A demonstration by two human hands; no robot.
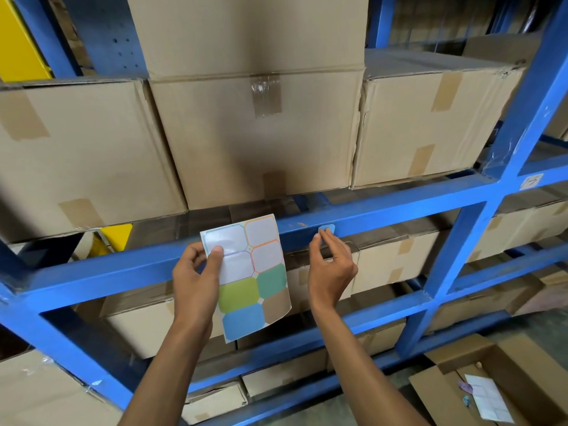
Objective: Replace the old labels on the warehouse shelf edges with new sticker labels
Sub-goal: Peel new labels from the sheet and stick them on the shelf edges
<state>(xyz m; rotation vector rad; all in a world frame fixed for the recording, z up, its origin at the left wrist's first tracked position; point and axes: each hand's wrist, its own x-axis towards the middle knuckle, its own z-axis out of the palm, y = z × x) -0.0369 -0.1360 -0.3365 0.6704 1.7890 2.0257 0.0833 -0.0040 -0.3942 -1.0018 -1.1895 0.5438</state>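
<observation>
Both forearms reach up from bottom of frame toward blue shelf beam (384,212). Left hand (196,276) pinches sticker sheet (247,272) at its left edge, thumb on front face, other fingers curled behind. Sheet held roughly upright, tilted slightly, in front of the beam and overlapping it.

Sheet look: white backing, 2 columns of rounded-corner label shapes. Top 4 slots pale and glossy with thin blue or orange outlines, look peeled but cannot tell for sure. Lower 4 solid colour: lime green, teal green, tan, light blue. No readable writing on sheet.

Right hand (330,264) has fingers bent, fingertips (326,235) touching small light-blue label (326,227) on front face of beam, just right of the sheet. Label rounded, partly covered by fingertips; whether it is pinched, pressed flat or lifted at an edge, cannot tell. No text visible on it.

Small pale tag (532,181) with handwritten mark stuck on the right blue upright junction; mark reads like "15", not sure.

3 large cardboard boxes (261,136) sit side by side on the shelf above the beam, sealed with brown and clear tape, 1 more stacked on the middle box. More cartons on lower shelves. Open carton (498,385) at lower right holds another white sheet (488,398) with pale slots and small scraps beside it. Yellow metal (21,44) at upper left.
</observation>
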